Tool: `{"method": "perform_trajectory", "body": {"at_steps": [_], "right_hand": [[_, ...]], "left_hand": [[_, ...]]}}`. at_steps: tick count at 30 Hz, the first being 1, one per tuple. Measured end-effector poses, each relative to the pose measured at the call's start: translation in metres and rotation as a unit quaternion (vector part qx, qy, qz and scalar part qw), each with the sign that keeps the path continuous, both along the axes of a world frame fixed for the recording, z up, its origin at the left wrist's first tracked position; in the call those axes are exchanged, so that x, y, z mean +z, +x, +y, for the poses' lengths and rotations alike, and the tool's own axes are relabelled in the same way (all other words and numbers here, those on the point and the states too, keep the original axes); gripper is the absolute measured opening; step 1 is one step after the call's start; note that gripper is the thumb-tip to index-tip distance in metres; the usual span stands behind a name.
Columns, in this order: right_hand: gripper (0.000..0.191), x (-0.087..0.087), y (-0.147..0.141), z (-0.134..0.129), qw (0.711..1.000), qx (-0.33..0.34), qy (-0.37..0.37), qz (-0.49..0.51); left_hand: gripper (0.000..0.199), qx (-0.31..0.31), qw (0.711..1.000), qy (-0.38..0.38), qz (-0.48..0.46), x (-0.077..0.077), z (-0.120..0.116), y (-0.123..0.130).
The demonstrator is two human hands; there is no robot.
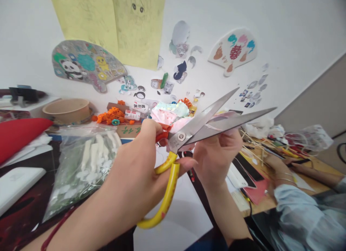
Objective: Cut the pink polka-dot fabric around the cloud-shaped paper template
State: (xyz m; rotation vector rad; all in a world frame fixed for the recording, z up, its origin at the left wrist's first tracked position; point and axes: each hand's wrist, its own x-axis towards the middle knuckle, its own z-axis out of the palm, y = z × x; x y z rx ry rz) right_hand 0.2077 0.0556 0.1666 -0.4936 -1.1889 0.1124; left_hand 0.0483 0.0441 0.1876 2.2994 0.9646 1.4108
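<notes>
My left hand [140,153] is closed around the handles of a large pair of scissors [181,136]. One handle loop has a yellow cover and the other a red one. The metal blades stand apart, pointing up and right. Behind them my right hand [217,157] is closed on a thin, pale pink sheet [228,118], whether paper or cloth I cannot tell. The lower blade passes in front of that sheet and hides part of it. Below both hands lies a white sheet of paper [178,215].
On the left are a clear plastic bag [78,164] with white and green pieces, a round tan container [66,110] and a white box [18,188]. Orange flowers [110,115] lie near the wall. At the right, another person's hands [279,168] are over a wooden table with phones and sticks.
</notes>
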Motion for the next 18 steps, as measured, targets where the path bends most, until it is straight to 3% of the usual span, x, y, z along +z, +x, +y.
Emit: {"method": "perform_trajectory", "body": {"at_steps": [6, 10, 18], "right_hand": [[0.011, -0.0011, -0.0008, -0.001, 0.997, -0.044, -0.056, -0.003], [0.014, 0.0004, -0.0029, -0.0028, 0.999, -0.013, -0.042, 0.016], [0.019, 0.0081, -0.005, -0.0066, 0.996, -0.032, -0.065, 0.043]], "left_hand": [[0.031, -0.015, 1.0, -0.003, -0.005, -0.0014, 0.0007, 0.0003], [0.032, -0.008, 1.0, 0.008, 0.001, -0.0032, 0.0012, -0.0005], [0.034, 0.026, 1.0, -0.011, 0.003, -0.0049, 0.0005, 0.0001]]}}
